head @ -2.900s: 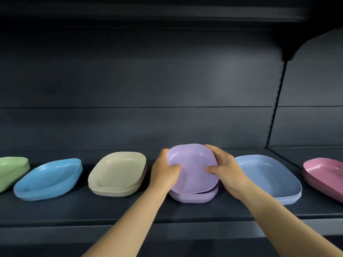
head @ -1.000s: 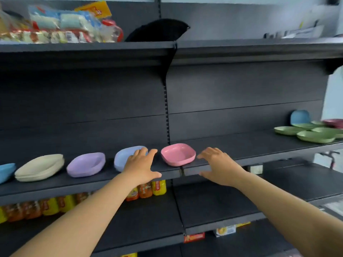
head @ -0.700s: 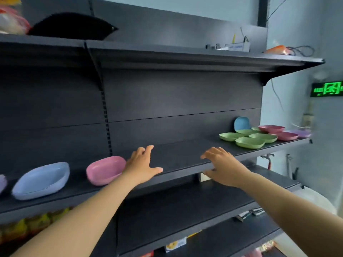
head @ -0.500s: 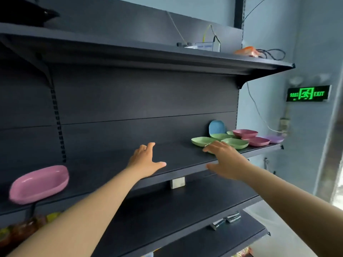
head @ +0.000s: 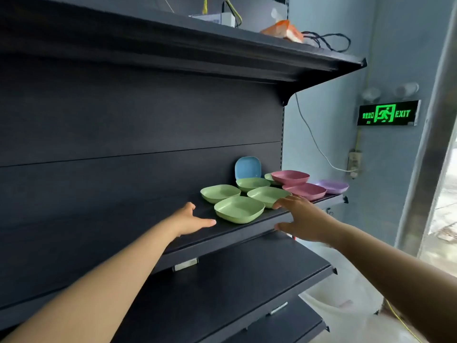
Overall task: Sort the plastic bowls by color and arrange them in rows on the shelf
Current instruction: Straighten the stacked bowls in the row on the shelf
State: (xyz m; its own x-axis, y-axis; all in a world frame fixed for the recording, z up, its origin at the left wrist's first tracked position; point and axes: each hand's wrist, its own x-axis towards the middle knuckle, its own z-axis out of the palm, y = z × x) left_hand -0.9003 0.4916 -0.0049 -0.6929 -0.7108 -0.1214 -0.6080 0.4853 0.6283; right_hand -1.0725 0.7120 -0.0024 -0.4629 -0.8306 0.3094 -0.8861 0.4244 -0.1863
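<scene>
Both hands are reaching in empty, fingers spread: left hand (head: 190,220) beside the nearest green bowl (head: 239,209), right hand (head: 303,217) at the shelf (head: 222,235) edge. Best gripping that bowl's opposite rims. Behind are lying more green bowls (head: 268,195), pink bowls (head: 290,177), one blue bowl (head: 248,167).

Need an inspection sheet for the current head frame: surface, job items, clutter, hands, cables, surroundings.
Surface: dark shelf, bare on its left stretch; bowls clustered at its right end.
Job's things: five green bowls, the nearest by the front edge; two pink bowls, the rear one sitting higher; one purple bowl at the far right; one blue bowl leaning upright on the back panel.
Clutter: orange packet and white box on the top shelf.
Hands: left hand open, over the shelf; right hand open, fingers at a green bowl's rim, contact unclear.
Cables: black loop on top shelf; white wall cable.
Surroundings: lit exit sign; doorway at right.
</scene>
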